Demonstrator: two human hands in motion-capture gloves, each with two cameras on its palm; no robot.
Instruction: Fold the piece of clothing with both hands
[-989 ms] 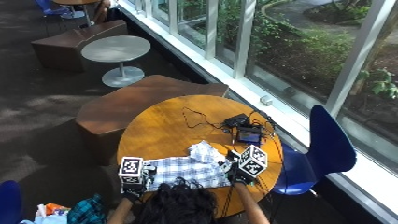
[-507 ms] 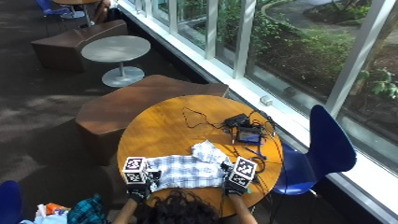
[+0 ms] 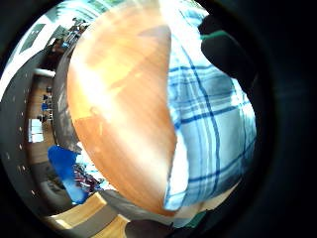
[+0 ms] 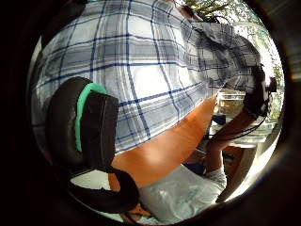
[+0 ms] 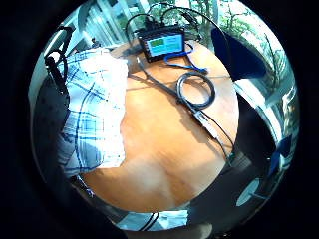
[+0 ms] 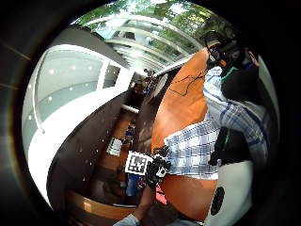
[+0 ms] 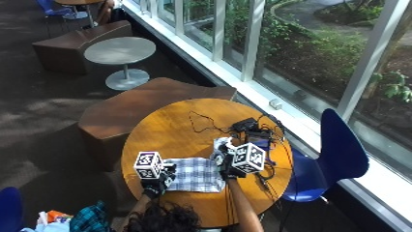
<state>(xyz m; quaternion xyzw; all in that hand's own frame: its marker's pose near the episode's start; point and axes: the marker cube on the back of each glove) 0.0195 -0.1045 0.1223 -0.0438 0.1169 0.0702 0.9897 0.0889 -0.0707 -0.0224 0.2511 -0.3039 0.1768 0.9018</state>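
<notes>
The blue-and-white plaid cotton shirt (image 7: 199,175) lies flat on the round orange-brown wooden worktop (image 7: 174,133), at its near edge; the left hand (image 7: 156,181) pinches its left edge, the right hand (image 7: 227,164) grips its right side by the bunched white part; a fold seems under way; next, carry one edge across; beyond the shirt a small black screen device (image 5: 162,44) and coiled black cables (image 5: 197,89) crowd the worktop.

The plaid shirt (image 7: 196,175) is soft woven cloth, matt and lightly creased. It lies on a round table (image 7: 167,133) of smooth, glossy wood. The blue chair (image 7: 338,150) looks like smooth moulded plastic.
</notes>
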